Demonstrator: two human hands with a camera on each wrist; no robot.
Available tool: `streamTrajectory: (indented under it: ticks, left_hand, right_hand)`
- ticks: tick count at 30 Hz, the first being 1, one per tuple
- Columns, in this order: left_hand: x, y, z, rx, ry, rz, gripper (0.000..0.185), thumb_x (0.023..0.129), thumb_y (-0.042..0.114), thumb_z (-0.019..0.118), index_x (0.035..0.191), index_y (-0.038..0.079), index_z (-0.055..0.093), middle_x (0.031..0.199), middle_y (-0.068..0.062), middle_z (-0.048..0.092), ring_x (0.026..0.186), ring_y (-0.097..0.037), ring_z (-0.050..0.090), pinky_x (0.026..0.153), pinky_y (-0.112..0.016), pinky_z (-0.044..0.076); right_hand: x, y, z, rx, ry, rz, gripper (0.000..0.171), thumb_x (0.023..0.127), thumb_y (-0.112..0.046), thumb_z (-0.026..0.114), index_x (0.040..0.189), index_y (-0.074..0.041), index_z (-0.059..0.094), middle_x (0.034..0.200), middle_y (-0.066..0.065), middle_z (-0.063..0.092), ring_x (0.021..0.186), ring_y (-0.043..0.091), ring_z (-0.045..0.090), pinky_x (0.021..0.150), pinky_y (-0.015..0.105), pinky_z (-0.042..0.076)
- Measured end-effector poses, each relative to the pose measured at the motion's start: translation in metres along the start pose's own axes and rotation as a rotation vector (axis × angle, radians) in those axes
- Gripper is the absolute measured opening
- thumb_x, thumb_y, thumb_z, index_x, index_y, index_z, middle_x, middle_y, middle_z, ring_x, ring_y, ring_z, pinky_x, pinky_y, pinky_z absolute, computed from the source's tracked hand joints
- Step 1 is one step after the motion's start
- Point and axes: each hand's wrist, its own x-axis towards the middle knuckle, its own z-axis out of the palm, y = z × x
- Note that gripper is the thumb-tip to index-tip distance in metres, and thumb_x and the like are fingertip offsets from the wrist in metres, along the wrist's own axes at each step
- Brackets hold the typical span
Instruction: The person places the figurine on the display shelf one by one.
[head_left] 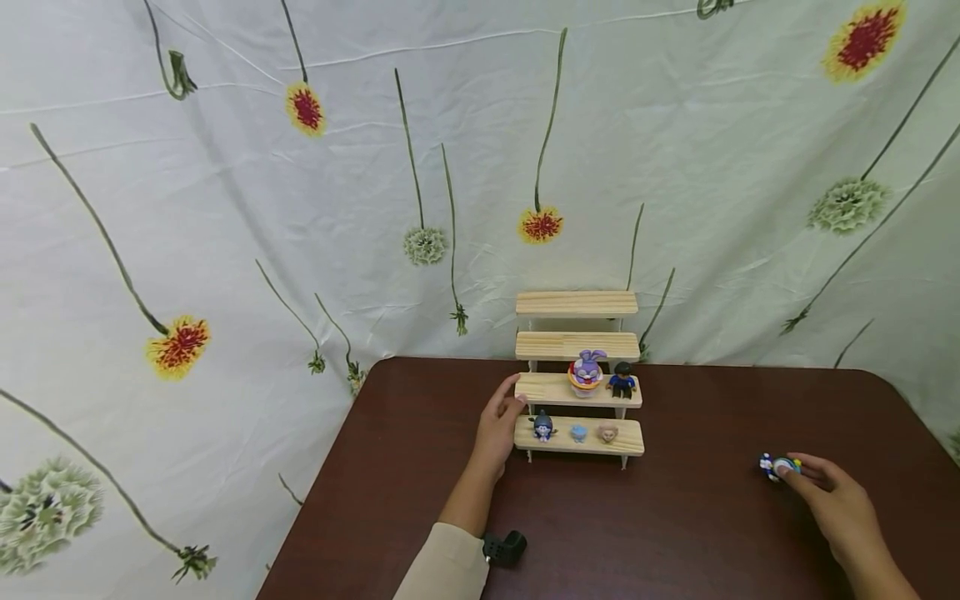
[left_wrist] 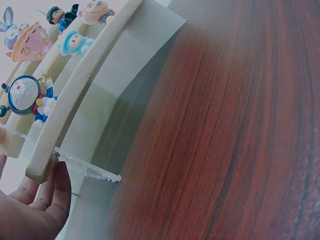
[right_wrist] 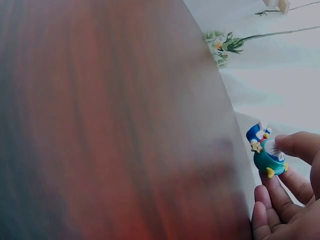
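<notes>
Right hand [head_left: 832, 496] pinches a small figurine [head_left: 777, 467] between thumb and fingertips, low over the right part of the counter [head_left: 675, 533], well apart from the stepped shelf [head_left: 577, 387]; the right-wrist view shows the figurine [right_wrist: 266, 152] blue, teal and white with yellow feet. It looks like hard moulded plastic: light, rigid, smooth, probably a little slippery; rounded body is the likeliest place to hold, thin parts less so. Left hand [head_left: 498, 429], fingers fairly straight, rests against the shelf's left end and grips nothing; shelf is pale raw wood, four tiers on clear supports. Other figurines [head_left: 577, 432] stand on the two lower tiers; counter is dark reddish wood grain.
</notes>
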Motion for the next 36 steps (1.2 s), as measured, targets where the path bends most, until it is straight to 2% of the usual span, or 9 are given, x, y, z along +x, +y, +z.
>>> streamTrajectory:
  ticks: [5,13,17,30,36]
  left_hand:
    - [0.0,0.0,0.0,-0.002,0.001,0.007,0.042,0.098,0.041,0.064,0.14,0.043,0.057,0.108,-0.002,0.066,0.096,-0.016,0.058,0.083,-0.031,0.048]
    - [0.0,-0.001,0.001,0.012,0.007,0.017,0.044,0.099,0.041,0.063,0.142,0.038,0.056,0.108,-0.002,0.066,0.097,-0.016,0.058,0.083,-0.031,0.047]
    - [-0.001,-0.001,0.001,0.019,0.012,0.016,0.043,0.099,0.042,0.062,0.141,0.039,0.056,0.108,-0.002,0.066,0.098,-0.016,0.058,0.084,-0.031,0.046]
    - [-0.001,0.001,0.001,0.016,0.004,0.013,0.04,0.099,0.04,0.063,0.138,0.045,0.056,0.109,-0.002,0.065,0.099,-0.017,0.056,0.086,-0.032,0.045]
    - [-0.001,0.0,0.0,0.016,0.003,0.011,0.041,0.099,0.041,0.062,0.139,0.044,0.056,0.111,-0.003,0.066,0.099,-0.017,0.058,0.085,-0.032,0.047]
  right_hand:
    - [-0.002,-0.002,-0.002,0.041,0.014,-0.024,0.05,0.092,-0.054,0.068,0.126,-0.017,0.065,0.087,-0.041,0.046,0.082,-0.016,0.043,0.068,0.016,0.042]
    - [-0.002,-0.013,0.0,0.054,0.02,-0.022,0.059,0.093,-0.054,0.067,0.133,-0.011,0.059,0.091,-0.039,0.044,0.08,-0.017,0.045,0.066,0.012,0.044]
    - [-0.003,-0.018,0.002,0.07,0.015,-0.052,0.06,0.094,-0.053,0.066,0.135,-0.01,0.058,0.093,-0.038,0.046,0.081,-0.017,0.047,0.067,0.011,0.045]
    - [-0.005,-0.031,0.008,0.169,0.028,-0.164,0.045,0.097,-0.039,0.068,0.132,-0.014,0.06,0.095,-0.039,0.048,0.085,-0.022,0.05,0.07,0.005,0.045]
    - [-0.004,-0.038,0.01,0.212,0.004,-0.215,0.038,0.097,-0.034,0.068,0.131,-0.02,0.06,0.097,-0.039,0.053,0.088,-0.023,0.053,0.072,0.004,0.046]
